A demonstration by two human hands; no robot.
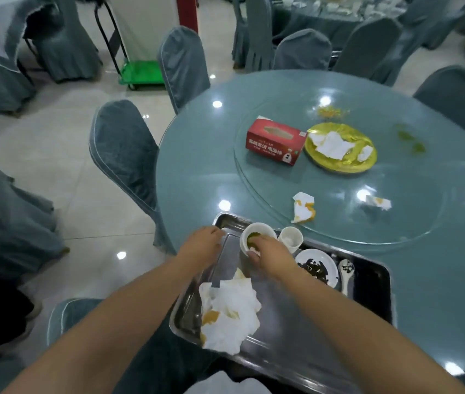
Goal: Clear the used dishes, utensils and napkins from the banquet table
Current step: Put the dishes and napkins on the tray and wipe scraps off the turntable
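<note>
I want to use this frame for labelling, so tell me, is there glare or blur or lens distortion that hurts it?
Head view: ceiling-light glare dots the glass table; wide-angle bending curves the edges; overall soft, the far table blurred; the right hand on the bowl and the left hand at the tray stay readable.

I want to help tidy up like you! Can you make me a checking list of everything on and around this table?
Surface: round teal table with glass turntable.
Job's things: metal tray holding white bowl, small cup, saucer, spoon, napkin pile; gold plate and two crumpled napkins still on turntable.
Clutter: red tissue box, food scraps.
Fingers: right hand grips bowl; left hand on tray rim.
Cables: nothing seen.
Surroundings: covered chairs, green cart.
</note>
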